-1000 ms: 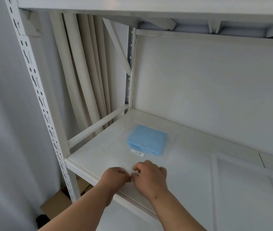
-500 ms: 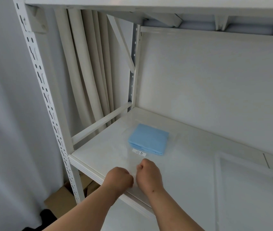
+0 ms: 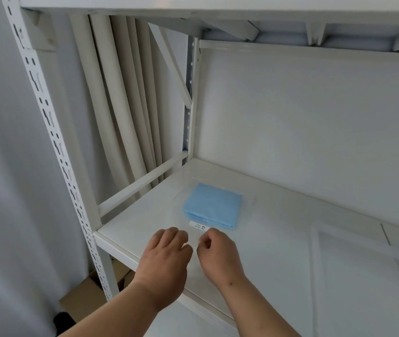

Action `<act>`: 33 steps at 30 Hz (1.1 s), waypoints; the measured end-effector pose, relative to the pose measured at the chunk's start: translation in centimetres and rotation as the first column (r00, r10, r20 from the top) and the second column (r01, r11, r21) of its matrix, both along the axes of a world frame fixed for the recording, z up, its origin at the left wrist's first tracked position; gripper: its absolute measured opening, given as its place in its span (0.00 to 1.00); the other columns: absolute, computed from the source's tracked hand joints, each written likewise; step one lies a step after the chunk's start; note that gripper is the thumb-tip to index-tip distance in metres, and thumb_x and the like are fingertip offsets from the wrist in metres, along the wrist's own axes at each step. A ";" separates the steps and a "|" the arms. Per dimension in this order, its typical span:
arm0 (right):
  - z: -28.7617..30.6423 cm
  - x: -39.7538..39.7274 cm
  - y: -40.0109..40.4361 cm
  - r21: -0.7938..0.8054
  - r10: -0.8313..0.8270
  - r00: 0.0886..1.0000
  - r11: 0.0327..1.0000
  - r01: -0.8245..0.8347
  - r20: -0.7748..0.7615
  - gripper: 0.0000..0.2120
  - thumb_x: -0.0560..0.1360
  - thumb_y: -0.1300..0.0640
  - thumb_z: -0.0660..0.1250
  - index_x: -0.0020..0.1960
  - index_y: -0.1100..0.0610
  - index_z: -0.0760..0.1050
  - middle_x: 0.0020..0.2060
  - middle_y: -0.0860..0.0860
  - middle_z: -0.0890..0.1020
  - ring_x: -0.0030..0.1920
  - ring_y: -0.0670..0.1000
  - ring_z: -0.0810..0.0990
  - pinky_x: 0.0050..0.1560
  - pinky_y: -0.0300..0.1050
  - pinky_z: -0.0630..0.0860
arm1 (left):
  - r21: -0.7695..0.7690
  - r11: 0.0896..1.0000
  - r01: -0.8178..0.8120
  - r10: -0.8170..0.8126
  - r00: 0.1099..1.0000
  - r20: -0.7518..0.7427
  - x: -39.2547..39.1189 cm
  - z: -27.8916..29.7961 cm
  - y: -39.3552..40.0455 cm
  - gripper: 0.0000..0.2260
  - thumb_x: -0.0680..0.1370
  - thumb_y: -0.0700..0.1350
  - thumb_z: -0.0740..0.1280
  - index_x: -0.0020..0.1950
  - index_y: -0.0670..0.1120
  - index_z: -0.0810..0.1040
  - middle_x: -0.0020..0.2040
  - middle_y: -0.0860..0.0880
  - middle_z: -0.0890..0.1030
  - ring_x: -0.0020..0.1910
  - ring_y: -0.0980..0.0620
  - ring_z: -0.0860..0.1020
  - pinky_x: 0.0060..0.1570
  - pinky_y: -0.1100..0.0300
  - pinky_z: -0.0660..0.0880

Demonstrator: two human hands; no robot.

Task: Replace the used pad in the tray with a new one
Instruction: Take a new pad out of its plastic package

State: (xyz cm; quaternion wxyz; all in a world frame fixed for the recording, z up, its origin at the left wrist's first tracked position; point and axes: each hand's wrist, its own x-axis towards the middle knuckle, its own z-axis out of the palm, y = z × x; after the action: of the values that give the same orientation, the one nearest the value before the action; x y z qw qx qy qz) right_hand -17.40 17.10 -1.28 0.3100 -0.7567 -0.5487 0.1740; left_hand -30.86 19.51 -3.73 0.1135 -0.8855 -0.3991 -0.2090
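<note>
A folded blue pad (image 3: 214, 205) lies inside a clear plastic bag (image 3: 186, 190) on the white shelf (image 3: 278, 215). The bag carries a small white label (image 3: 199, 226) near its front end. My left hand (image 3: 167, 254) and my right hand (image 3: 218, 254) sit side by side at the bag's near edge. Their fingers are curled and pinch the thin plastic between them. The white tray (image 3: 315, 263) rests on the shelf to the right, and only its left rim and part of its floor show.
The shelf unit has a perforated upright post (image 3: 55, 142) at the front left and a side rail (image 3: 142, 183). Cream curtain folds (image 3: 120, 105) hang behind it. A cardboard box (image 3: 84, 297) sits on the floor under the shelf.
Both hands have shifted a little forward onto the shelf and drawn slightly apart at the bag's edge. The pad has stayed in place.
</note>
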 end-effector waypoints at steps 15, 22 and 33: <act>5.4 0.4 1.5 0.326 -0.199 0.980 0.926 0.192 -0.011 0.10 0.76 0.59 0.62 0.54 0.54 0.78 0.49 0.46 0.79 0.49 0.49 0.79 0.47 0.39 0.71 | -0.291 0.886 -0.362 0.326 0.931 -0.164 -2.1 2.5 2.4 0.33 0.65 0.71 0.62 0.64 0.54 0.69 0.77 0.50 0.45 0.74 0.47 0.50 0.69 0.47 0.50; 4.6 -0.8 1.7 0.234 -0.053 0.998 0.971 0.046 0.024 0.09 0.76 0.57 0.64 0.54 0.53 0.78 0.47 0.46 0.81 0.45 0.46 0.77 0.47 0.36 0.74 | -0.070 0.970 -0.234 0.241 0.962 0.129 -1.7 2.1 2.0 0.28 0.64 0.57 0.74 0.64 0.55 0.76 0.63 0.46 0.70 0.60 0.43 0.68 0.56 0.46 0.67; 2.2 1.0 2.7 0.182 0.000 0.933 0.981 0.069 -0.359 0.07 0.71 0.59 0.64 0.36 0.61 0.75 0.32 0.56 0.78 0.34 0.48 0.76 0.39 0.43 0.73 | -0.862 0.502 0.062 0.577 0.719 0.387 1.7 1.3 4.2 0.15 0.80 0.44 0.62 0.67 0.51 0.73 0.57 0.47 0.80 0.55 0.46 0.79 0.61 0.55 0.74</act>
State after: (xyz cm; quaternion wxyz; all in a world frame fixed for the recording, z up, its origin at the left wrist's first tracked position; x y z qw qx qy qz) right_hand -16.40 19.80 0.96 0.4787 -0.6887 -0.4840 0.2495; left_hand -29.12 23.73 -2.43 -0.4286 -0.6251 -0.5984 -0.2596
